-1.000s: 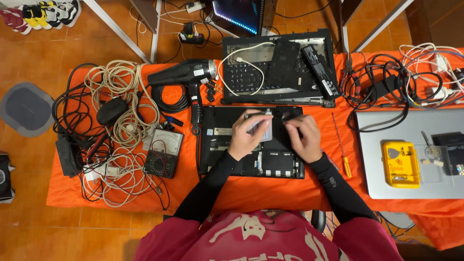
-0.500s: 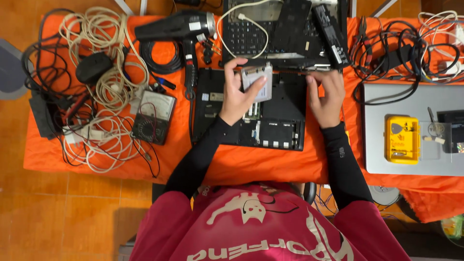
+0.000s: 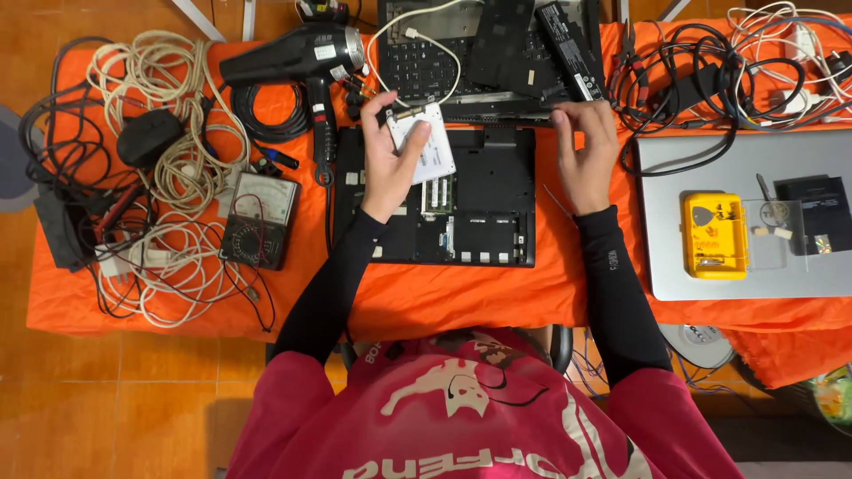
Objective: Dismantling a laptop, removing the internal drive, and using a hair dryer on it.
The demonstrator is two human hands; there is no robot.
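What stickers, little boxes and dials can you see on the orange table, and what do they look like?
Drive: white rectangular label, held in the left hand.
Hair dryer: small white sticker on black barrel, far left.
Meter: pale dial face, black body, left.
Yellow box: rectangular, on the silver laptop, right.
Battery: long black bar, pale label.

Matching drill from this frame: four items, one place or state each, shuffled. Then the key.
1. flat white drive
2. hair dryer
3. analog multimeter
4. yellow case

A. on the closed silver laptop
B. held in the left hand
C. black, at the far edge of the cloth, above the opened laptop base
D. beside the coiled white cables

Pairs: 1-B, 2-C, 3-D, 4-A
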